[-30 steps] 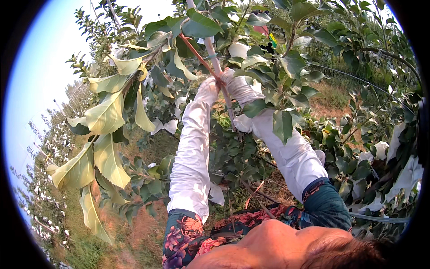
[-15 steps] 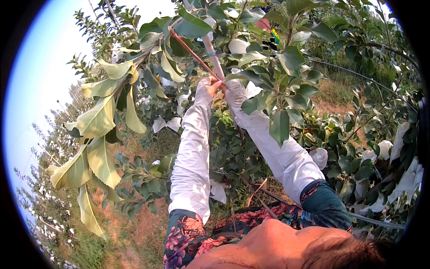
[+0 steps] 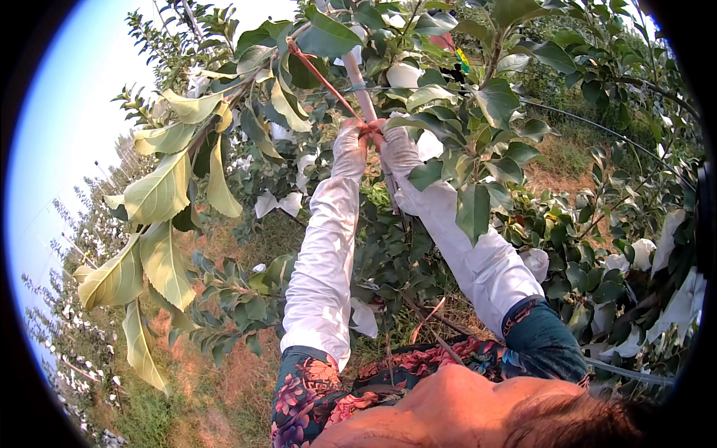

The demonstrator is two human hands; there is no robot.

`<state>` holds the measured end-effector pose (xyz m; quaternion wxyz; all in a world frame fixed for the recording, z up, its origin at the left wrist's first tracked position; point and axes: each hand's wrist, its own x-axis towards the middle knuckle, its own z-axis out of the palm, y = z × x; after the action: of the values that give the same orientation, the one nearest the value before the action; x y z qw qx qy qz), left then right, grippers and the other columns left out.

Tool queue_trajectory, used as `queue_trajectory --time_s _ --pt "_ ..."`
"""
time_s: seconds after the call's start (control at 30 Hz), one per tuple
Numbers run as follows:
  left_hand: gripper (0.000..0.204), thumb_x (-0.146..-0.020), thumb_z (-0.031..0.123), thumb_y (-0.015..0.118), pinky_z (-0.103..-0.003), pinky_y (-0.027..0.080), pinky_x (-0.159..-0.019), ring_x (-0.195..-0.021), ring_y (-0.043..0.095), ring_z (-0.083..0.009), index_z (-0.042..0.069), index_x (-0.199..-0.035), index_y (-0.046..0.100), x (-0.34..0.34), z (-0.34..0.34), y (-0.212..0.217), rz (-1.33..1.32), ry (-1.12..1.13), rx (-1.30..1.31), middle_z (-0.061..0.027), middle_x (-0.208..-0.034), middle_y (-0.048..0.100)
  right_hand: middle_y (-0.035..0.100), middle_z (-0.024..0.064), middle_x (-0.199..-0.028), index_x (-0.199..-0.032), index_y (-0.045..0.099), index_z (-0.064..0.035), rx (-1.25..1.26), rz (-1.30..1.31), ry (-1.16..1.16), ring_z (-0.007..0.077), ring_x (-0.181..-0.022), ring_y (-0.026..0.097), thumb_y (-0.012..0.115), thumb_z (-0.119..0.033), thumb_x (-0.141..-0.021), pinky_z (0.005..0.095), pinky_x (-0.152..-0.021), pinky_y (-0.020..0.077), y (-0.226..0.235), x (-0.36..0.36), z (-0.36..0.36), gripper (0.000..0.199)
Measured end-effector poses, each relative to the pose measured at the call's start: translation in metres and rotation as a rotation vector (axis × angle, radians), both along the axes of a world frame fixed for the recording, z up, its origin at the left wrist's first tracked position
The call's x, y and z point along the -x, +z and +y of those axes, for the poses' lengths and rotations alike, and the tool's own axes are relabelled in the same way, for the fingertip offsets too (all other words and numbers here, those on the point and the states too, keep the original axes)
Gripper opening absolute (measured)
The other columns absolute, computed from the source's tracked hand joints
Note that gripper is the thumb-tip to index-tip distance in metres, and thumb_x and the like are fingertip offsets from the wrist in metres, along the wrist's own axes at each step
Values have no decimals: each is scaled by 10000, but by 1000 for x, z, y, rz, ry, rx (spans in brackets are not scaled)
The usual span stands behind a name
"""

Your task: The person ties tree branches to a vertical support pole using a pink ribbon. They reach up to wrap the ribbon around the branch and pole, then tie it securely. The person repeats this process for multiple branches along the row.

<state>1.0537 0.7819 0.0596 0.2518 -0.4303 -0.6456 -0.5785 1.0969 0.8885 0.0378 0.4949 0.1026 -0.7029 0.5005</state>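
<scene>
We held both hands raised into the tree: the left hand (image 3: 349,143) and right hand (image 3: 396,145), gloved in white, were pressed close together and pinched the red tie (image 3: 321,75) where it met the pale stake (image 3: 358,82). The tie ran taut up and left to a leafy branch (image 3: 224,97), apparently to keep that branch drawn toward the stake. White fruit bags (image 3: 278,203) hung among the leaves nearby.

White gloves on left hand (image 3: 349,145) and right hand (image 3: 398,149); red tie string (image 3: 323,76); white sleeve covers (image 3: 323,269); floral red-and-teal shirt (image 3: 306,388); green leaves (image 3: 160,194); white fruit bags (image 3: 278,203).
</scene>
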Motion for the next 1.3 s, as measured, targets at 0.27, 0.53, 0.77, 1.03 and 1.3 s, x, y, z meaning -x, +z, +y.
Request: queue_trajectory --time_s 0.27,0.53,0.77,1.03,1.3 --pt "121 -804 -43 534 -272 460 -609 -729 557 -160 17 -908 552 -25 -2 -7 -53 167 -73 -82 -858 536 561 114 -757 -868 587 -64 -400 187 -155 256 -694 558 593 -96 -757 361 -589 435 30 -29 4 115" --pt "140 -885 75 467 -254 446 -424 -519 549 -136 -1 -905 583 -33 -2 15 -438 204 6 -67 -724 597 568 120 -734 -826 567 -43 -421 125 -257 288 -663 565 577 -82 -781 379 -582 445 25 -20 -4 60" --pt "246 -836 269 560 -305 423 -344 -407 527 -183 36 -909 588 -8 -25 24 -582 -49 52 -81 -703 599 610 141 -830 -912 577 -39 -530 25 -304 320 -764 582 532 -119 -840 385 -659 472 21 -17 -11 117" --pt "81 -791 118 588 -288 432 -534 -604 546 -191 44 -806 615 -15 -28 16 -228 63 3 -84 -737 604 582 139 -795 -916 559 -42 -431 336 -255 289 -706 557 516 -106 -850 346 -655 463 8 -9 -13 101" --pt "125 -748 10 600 -326 464 -636 -742 588 -268 78 -853 616 -14 -19 19 395 444 282 -116 -811 586 575 116 -784 -926 565 -38 -215 215 -8 253 -707 564 535 -63 -831 328 -653 465 -2 11 5 103"
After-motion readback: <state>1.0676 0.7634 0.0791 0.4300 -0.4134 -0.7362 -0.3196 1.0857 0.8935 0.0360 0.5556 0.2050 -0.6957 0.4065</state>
